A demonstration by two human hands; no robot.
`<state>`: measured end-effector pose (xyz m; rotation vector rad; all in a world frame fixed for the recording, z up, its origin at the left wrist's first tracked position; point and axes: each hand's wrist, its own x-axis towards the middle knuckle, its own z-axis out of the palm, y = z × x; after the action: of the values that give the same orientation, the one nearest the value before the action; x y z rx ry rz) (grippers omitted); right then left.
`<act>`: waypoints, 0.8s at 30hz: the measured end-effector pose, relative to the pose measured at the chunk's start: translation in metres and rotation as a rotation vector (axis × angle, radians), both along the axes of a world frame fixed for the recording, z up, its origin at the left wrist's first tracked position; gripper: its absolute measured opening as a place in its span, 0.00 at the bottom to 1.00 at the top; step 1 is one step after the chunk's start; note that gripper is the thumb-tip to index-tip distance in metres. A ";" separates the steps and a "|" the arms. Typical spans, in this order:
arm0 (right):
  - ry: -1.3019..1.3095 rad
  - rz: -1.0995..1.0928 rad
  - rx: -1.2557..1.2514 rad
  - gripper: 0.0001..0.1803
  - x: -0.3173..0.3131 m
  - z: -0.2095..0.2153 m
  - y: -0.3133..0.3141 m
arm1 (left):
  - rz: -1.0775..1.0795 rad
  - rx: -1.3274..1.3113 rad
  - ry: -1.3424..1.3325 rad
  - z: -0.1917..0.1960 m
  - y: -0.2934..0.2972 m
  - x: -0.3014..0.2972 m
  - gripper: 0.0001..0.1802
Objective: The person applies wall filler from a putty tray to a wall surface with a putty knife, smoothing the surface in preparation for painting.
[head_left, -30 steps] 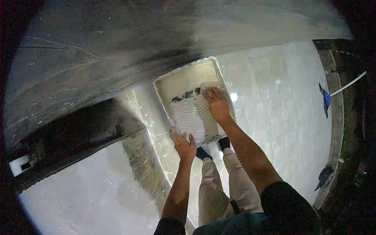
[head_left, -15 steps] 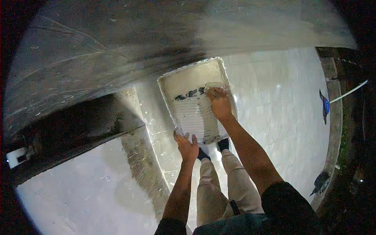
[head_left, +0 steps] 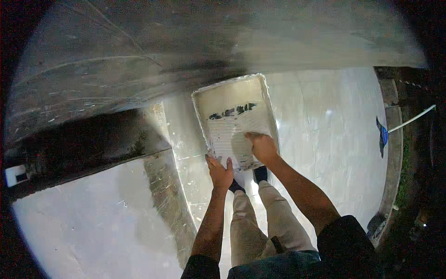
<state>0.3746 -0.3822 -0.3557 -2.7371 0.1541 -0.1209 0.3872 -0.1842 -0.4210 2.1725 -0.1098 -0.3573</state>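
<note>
Left hand point(head_left: 219, 172) is sitting at the near-left corner of a paint tray point(head_left: 232, 95). Fingers are lying along the left rim, thumb is standing apart from them beside the near edge. Tray corner is lying between thumb and fingers; can't tell whether they are pinching it.

Right hand point(head_left: 265, 149) is lying over the near-right part of the tray, just inside the right rim. Fingers are curling in and pointing left onto the ribbed slope point(head_left: 225, 137). Can't tell whether they are closing on anything; the palm side isn't showing.

Tray is sitting slightly askew, most of it lying beyond both hands, the near end running between and under them. Smooth pale far end is lying well past the fingertips. Dark patches point(head_left: 229, 112) are crossing the tray where the ribs are starting, beyond the right fingers.

Near edge is partly covering the dark-clad feet point(head_left: 260, 175). Pale floor point(head_left: 325, 130) is spreading to the right; a blue object point(head_left: 383, 134) with a white stick is lying near its far-right edge, well apart from both hands.
</note>
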 end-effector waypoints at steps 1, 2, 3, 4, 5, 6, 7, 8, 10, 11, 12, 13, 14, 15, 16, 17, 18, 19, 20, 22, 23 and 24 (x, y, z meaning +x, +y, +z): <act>-0.009 0.009 -0.002 0.22 -0.004 0.002 0.000 | 0.009 -0.002 -0.009 0.012 0.001 -0.001 0.45; -0.032 -0.061 0.158 0.22 -0.006 0.001 -0.004 | 0.001 0.038 -0.064 0.023 -0.001 -0.002 0.43; -0.055 -0.126 0.321 0.22 -0.007 0.001 -0.007 | -0.004 0.081 -0.121 0.035 -0.001 -0.002 0.41; -0.115 -0.159 0.494 0.21 -0.006 0.011 -0.003 | 0.015 0.084 -0.134 0.046 0.003 0.001 0.41; -0.124 -0.136 0.500 0.21 -0.001 0.018 0.000 | 0.002 0.105 -0.192 0.058 0.008 0.005 0.39; -0.042 -0.215 0.808 0.18 0.004 0.026 0.004 | -0.008 0.129 -0.252 0.070 0.014 0.008 0.37; 0.048 -0.286 1.115 0.15 0.012 0.036 0.010 | 0.017 0.136 -0.274 0.087 0.022 0.011 0.37; 0.080 -0.255 1.179 0.14 0.017 0.050 0.014 | 0.024 0.167 -0.284 0.101 0.028 0.013 0.36; 0.080 -0.213 1.317 0.15 0.029 0.069 0.026 | 0.060 0.203 -0.314 0.125 0.042 0.016 0.35; 0.087 -0.203 1.455 0.16 0.035 0.078 0.034 | 0.067 0.261 -0.376 0.135 0.051 0.017 0.35; 0.087 -0.163 1.458 0.16 0.041 0.087 0.041 | 0.075 0.321 -0.438 0.145 0.059 0.017 0.34; 0.100 -0.148 1.515 0.16 0.047 0.097 0.051 | 0.102 0.331 -0.460 0.157 0.070 0.017 0.34; 0.119 -0.129 1.569 0.17 0.052 0.107 0.059 | 0.120 0.371 -0.487 0.168 0.079 0.015 0.33; 0.122 -0.086 1.571 0.17 0.056 0.118 0.067 | 0.138 0.411 -0.512 0.179 0.088 0.014 0.33; 0.176 -0.055 1.634 0.17 0.059 0.130 0.079 | 0.176 0.428 -0.530 0.191 0.099 0.013 0.33; 0.233 -0.029 1.689 0.17 0.062 0.142 0.087 | 0.185 0.457 -0.552 0.203 0.107 0.012 0.32; 0.271 0.037 1.643 0.17 0.070 0.146 0.093 | 0.194 0.486 -0.572 0.215 0.116 0.010 0.32; 0.282 0.078 1.640 0.17 0.074 0.154 0.106 | 0.202 0.515 -0.590 0.224 0.127 0.009 0.31; 0.305 0.080 1.696 0.17 0.076 0.162 0.121 | 0.234 0.536 -0.607 0.232 0.139 0.006 0.30; 0.402 0.190 1.735 0.14 0.083 0.175 0.140 | 0.263 0.566 -0.643 0.250 0.162 0.003 0.29; 0.421 0.214 1.728 0.14 0.086 0.179 0.154 | 0.258 0.595 -0.668 0.259 0.174 0.000 0.28; 0.431 0.210 1.797 0.13 0.088 0.181 0.169 | 0.278 0.635 -0.662 0.267 0.186 -0.002 0.28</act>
<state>0.4629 -0.2130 -0.1747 -0.9303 0.0302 0.4530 0.3849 0.0019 -0.1542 2.8077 -0.0621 0.5738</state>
